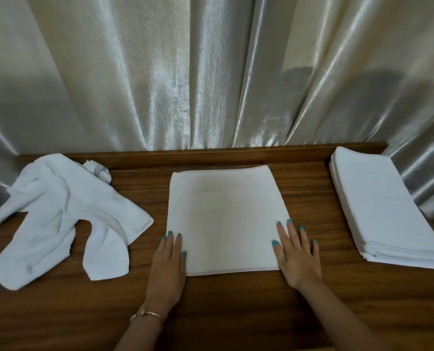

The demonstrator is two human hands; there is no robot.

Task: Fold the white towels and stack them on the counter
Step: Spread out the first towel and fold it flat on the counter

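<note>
A white towel [223, 219], folded into a flat rectangle, lies in the middle of the wooden counter [236, 312]. My left hand [169, 269] rests flat along its near left edge, fingers straight. My right hand [298, 257] lies flat on its near right corner, fingers spread. On the left sits a crumpled pile of unfolded white towels [59, 216]. At the right, a neat stack of folded white towels [385, 206] stands near the counter's end.
A shiny cream curtain [211, 72] hangs right behind the counter's raised wooden back edge [211, 154]. Bare wood shows between the three towel groups and along the near side of the counter.
</note>
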